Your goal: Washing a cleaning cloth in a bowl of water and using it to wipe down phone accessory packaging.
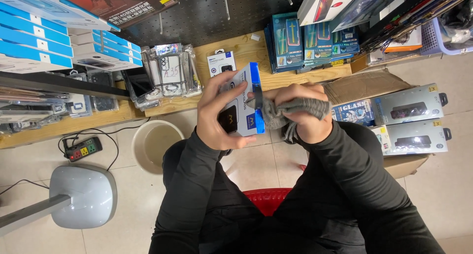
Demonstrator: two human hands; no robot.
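While left hand [215, 117] grips the box [242, 102] (white-blue), right hand [306, 115] clutches cloth [290, 108] against it

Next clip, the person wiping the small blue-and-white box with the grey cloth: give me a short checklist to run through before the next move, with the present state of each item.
1. Left hand grips the blue-and-white box: ok, fingers wrap its left side.
2. Right hand holds the grey cloth: ok, bunched in the fist.
3. Cloth touches the box: ok, it meets the right edge.
4. Box face free of dust: cannot tell.
5. Space below the hands: ok, only tiled floor and the beige bucket off to the left.
6. Box closed: cannot tell.
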